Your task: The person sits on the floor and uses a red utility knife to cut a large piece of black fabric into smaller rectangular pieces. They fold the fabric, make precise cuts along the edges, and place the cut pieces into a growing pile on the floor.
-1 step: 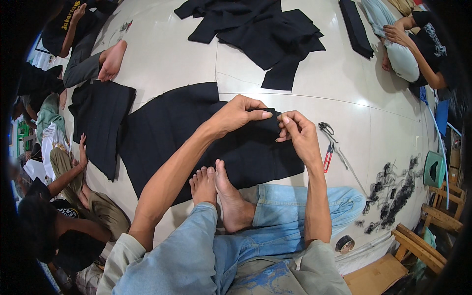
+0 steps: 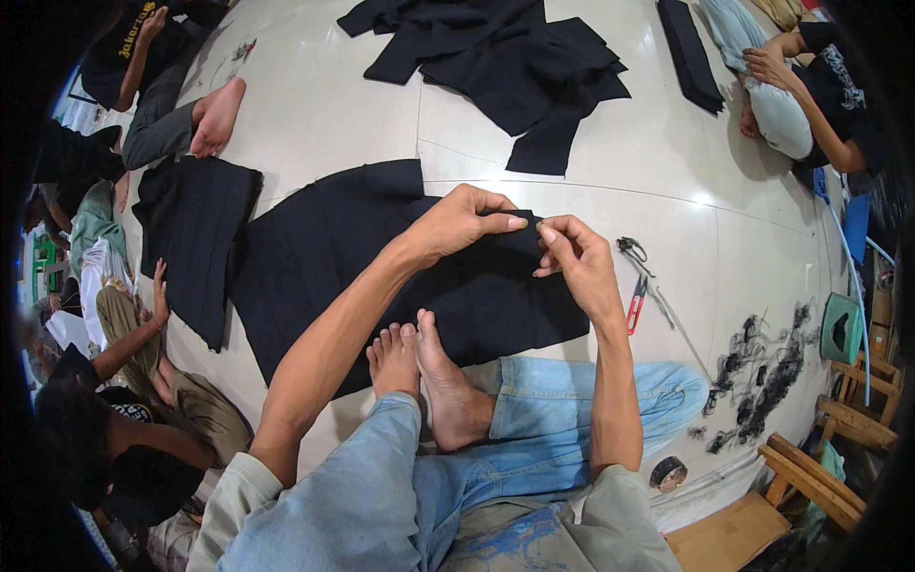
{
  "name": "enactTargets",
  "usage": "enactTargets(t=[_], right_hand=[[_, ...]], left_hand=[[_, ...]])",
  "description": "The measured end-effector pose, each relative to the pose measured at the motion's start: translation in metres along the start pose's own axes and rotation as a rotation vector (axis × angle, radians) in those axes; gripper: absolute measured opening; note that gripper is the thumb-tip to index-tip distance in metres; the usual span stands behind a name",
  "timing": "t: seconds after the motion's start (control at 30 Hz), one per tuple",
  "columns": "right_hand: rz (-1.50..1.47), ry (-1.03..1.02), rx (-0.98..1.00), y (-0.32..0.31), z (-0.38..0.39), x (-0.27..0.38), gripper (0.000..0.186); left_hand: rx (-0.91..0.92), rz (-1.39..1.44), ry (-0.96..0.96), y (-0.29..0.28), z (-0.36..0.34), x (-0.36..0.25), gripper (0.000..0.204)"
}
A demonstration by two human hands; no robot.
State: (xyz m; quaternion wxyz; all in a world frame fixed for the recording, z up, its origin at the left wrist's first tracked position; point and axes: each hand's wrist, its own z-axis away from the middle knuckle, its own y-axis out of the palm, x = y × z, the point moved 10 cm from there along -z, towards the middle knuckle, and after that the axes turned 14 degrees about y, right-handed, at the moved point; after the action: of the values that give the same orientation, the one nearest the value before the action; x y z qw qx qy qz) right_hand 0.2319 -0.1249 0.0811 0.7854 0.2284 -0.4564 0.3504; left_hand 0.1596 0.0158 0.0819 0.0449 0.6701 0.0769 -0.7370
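A large piece of black cloth [image 2: 329,253] lies spread on the floor in front of my feet, its right part raised by my hands. My left hand [image 2: 464,221] pinches its upper edge near a corner, thumb on top and fingers behind. Just right of that corner is my right hand [image 2: 579,255], thumb and forefinger pressed together at the cloth's edge. Whatever is between those fingertips is too small to make out. Red-handled thread snips [image 2: 637,305] lie on the floor to the right, beside a thin tool with black loops [image 2: 632,251].
More black cloth [image 2: 515,71] lies heaped at the far side, with a folded black stack [image 2: 690,57] to its right. Another black panel [image 2: 195,243] is at left. Black thread scraps [image 2: 762,381], a tape roll [image 2: 669,474] and wooden frames [image 2: 815,481] are at right. Other people sit left and far right.
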Motion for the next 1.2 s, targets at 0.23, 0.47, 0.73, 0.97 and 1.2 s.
enactTargets(t=[0.23,0.47,0.73,0.97,1.2], right_hand=[[0.033,-0.062,-0.028,0.000,-0.001,0.006,0.021],[-0.017,-0.076,-0.046,-0.001,0.000,0.012,0.021],[0.150,-0.038,-0.019,0.006,0.001,0.017,0.021],[0.129,-0.113,-0.032,0.005,0.001,0.015,0.019],[-0.132,-0.173,-0.094,-0.021,0.001,0.014,0.026]], left_hand=[[-0.015,0.028,0.004,0.000,0.001,0.000,0.023],[-0.011,0.025,-0.012,0.000,0.002,0.000,0.023],[-0.006,0.025,-0.008,0.000,0.001,0.002,0.021],[-0.023,0.042,0.013,0.003,-0.001,-0.001,0.021],[-0.020,0.007,-0.039,-0.003,0.000,0.008,0.022]])
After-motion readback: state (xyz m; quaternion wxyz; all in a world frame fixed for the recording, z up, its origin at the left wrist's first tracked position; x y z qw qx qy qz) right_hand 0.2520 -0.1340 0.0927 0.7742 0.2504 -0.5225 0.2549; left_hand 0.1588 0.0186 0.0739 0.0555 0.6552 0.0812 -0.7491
